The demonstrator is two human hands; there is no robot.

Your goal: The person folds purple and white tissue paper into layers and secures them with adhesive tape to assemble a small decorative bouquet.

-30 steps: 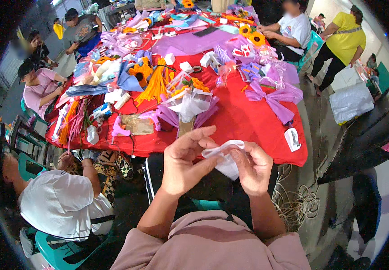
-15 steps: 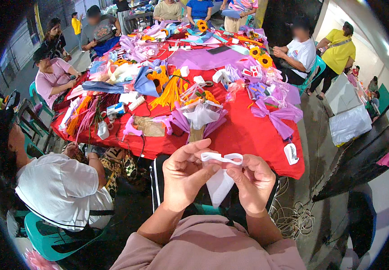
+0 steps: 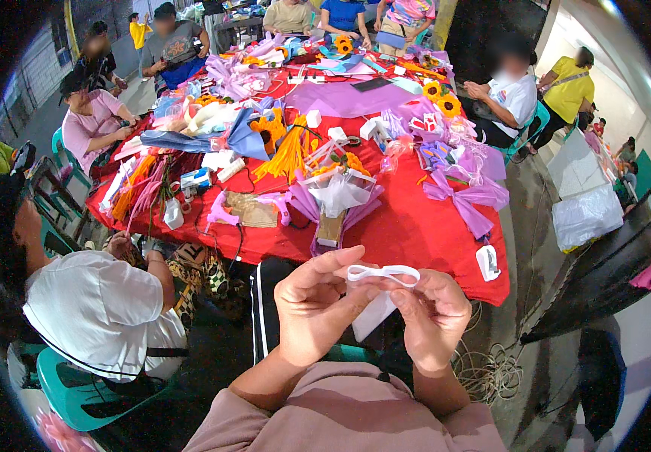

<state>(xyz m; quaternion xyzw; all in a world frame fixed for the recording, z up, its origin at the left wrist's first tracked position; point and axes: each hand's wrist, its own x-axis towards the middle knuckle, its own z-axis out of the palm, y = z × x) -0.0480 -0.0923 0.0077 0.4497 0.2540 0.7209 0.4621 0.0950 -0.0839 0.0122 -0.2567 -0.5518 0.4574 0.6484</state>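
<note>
A white ribbon (image 3: 373, 315) is folded into two loops, pinched between both my hands in front of my chest. Its wide tail hangs down behind my thumbs. My left hand (image 3: 309, 305) grips the folded middle with thumb and fingers, the index finger raised above it. My right hand (image 3: 432, 320) pinches the ribbon near the right loop. Beyond my hands, on the red-covered table (image 3: 416, 233), lies a bouquet (image 3: 333, 194) in purple and white wrap with orange flowers.
Two pink glue guns (image 3: 221, 209) flank a brown cardboard piece (image 3: 253, 211). Orange fuzzy stems (image 3: 289, 153) and purple bows (image 3: 461, 200) crowd the table. A co-worker in white (image 3: 99, 309) sits at my left. Coiled cable (image 3: 491, 373) lies on the floor at right.
Both hands have shifted slightly right and down with the ribbon. The ribbon loops look flatter and more drawn together than before.
</note>
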